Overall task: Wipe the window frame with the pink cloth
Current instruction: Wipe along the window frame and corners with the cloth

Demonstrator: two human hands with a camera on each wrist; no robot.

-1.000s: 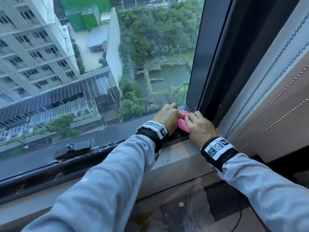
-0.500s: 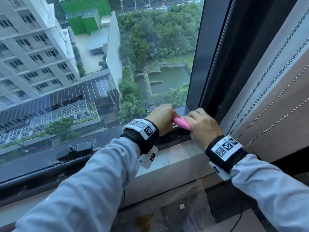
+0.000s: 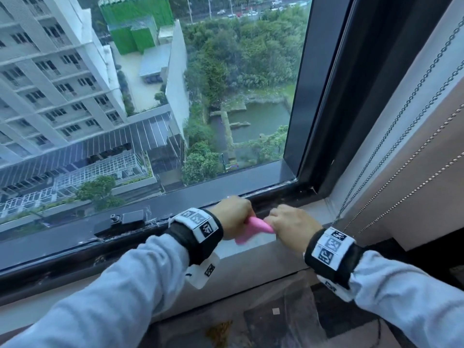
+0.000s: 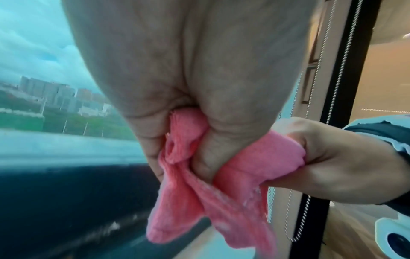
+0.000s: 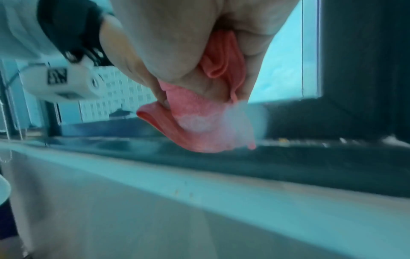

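The pink cloth (image 3: 252, 228) is bunched between my two hands, just above the dark bottom rail of the window frame (image 3: 278, 197). My left hand (image 3: 232, 216) grips its left part, folds of the cloth (image 4: 195, 177) hanging out below my fist. My right hand (image 3: 291, 226) grips the other end, and the cloth (image 5: 206, 121) dangles over the dark track (image 5: 310, 157) with a pale patch on it. In the left wrist view my right hand (image 4: 337, 161) pinches the cloth's end. The frame's right upright (image 3: 324, 96) rises beside my hands.
A pale sill (image 3: 251, 252) runs under the frame. A black window latch (image 3: 120, 221) sits on the rail to the left. Bead chains (image 3: 401, 116) of a blind hang at the right beside a beige wall. The glass shows buildings and trees far below.
Both hands have moved left along the bottom rail, away from the right corner, and lifted the cloth a little off the track.
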